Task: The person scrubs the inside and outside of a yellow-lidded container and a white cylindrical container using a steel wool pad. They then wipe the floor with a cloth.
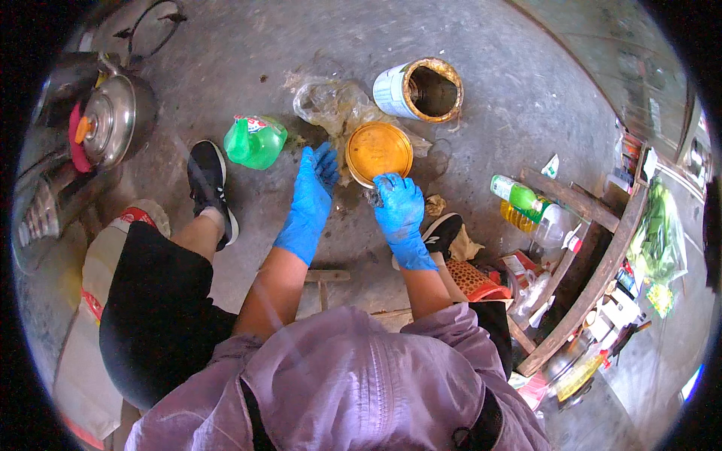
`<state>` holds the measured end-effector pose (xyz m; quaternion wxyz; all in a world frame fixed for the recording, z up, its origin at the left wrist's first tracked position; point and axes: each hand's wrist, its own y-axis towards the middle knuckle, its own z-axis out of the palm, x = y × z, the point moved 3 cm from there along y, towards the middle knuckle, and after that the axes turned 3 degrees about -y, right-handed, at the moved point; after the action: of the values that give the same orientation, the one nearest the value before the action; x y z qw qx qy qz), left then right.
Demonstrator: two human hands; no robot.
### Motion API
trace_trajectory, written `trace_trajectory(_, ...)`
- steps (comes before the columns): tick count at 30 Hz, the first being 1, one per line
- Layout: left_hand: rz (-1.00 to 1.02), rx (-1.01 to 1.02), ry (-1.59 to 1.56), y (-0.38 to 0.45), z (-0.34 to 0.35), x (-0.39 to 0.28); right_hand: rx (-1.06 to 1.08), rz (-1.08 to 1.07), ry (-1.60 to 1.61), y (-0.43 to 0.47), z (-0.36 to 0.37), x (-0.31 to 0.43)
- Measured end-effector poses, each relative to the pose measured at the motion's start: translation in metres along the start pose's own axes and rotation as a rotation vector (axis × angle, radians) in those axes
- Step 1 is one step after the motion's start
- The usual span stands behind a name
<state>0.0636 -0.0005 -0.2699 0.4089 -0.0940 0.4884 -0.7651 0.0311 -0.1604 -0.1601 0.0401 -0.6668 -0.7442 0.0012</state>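
Both hands wear blue gloves. My left hand [317, 189] hovers over the floor with its fingers apart and nothing visible in it. Dark smears mark the fingers of my right hand [398, 203], which are curled at the near rim of a round lid or shallow tub [379, 151] with an orange-yellow face; a small dark wad shows beside the fingertips, and whether they grip it or the rim is hidden. Behind lies a crumpled clear plastic bag [333, 104]. An open metal can [390, 93] with a brown-stained rim lies tilted at the back. The cut green plastic bottle [256, 144] is left of my left hand.
Metal kettle [110, 121] at the far left. My shoes [208, 186] flank the work area. On the right, a wooden frame [606, 287] stands beside plastic bottles [516, 193], a red patterned basket [476, 282] and bagged green vegetables [657, 231]. A full sack [93, 338] lies at the left.
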Motion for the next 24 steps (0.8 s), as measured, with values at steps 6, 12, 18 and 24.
trace_trajectory(6,0.007,0.007,-0.003,0.004,-0.004,0.004,0.033,-0.004,0.007,0.006,0.001,0.002)
trace_trajectory(12,-0.005,0.000,-0.006,0.002,-0.002,0.002,-0.195,0.619,0.958,0.000,-0.010,-0.018)
trace_trajectory(18,-0.044,0.010,-0.037,0.001,0.000,0.006,-0.089,1.200,2.035,-0.029,0.011,-0.067)
trace_trajectory(24,-0.060,-0.018,-0.036,0.003,-0.004,0.008,-0.154,1.344,1.986,-0.041,0.024,-0.071)
